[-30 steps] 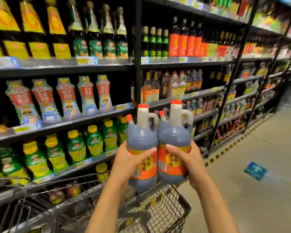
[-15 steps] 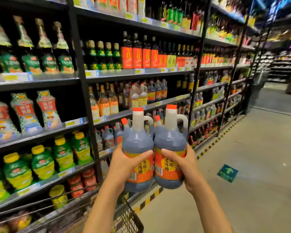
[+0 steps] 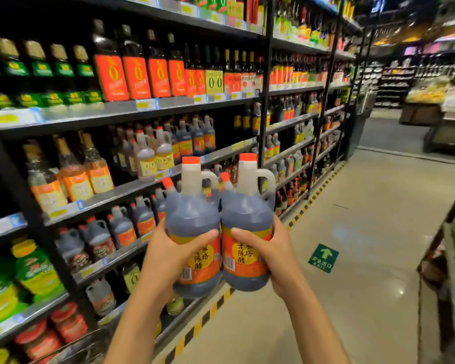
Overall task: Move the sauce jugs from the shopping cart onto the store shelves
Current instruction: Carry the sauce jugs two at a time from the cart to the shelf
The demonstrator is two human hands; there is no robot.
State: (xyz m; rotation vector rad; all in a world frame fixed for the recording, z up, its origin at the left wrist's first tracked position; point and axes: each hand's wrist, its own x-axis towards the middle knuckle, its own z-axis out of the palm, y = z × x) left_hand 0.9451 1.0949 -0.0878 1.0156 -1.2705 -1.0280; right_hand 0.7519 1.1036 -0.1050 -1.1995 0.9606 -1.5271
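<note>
The left hand (image 3: 168, 256) wraps the left jug (image 3: 193, 214), the right hand (image 3: 272, 254) the right jug (image 3: 247, 211) — touching. Best landed upright beside the shelf jugs (image 3: 121, 228).

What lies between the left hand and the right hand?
The left jug and the right jug, side by side; the left hand and the right hand each grip one. Head view.

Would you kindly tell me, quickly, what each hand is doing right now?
Left hand: grips the left sauce jug, held upright.
Right hand: grips the right sauce jug, held upright beside the other.
</note>
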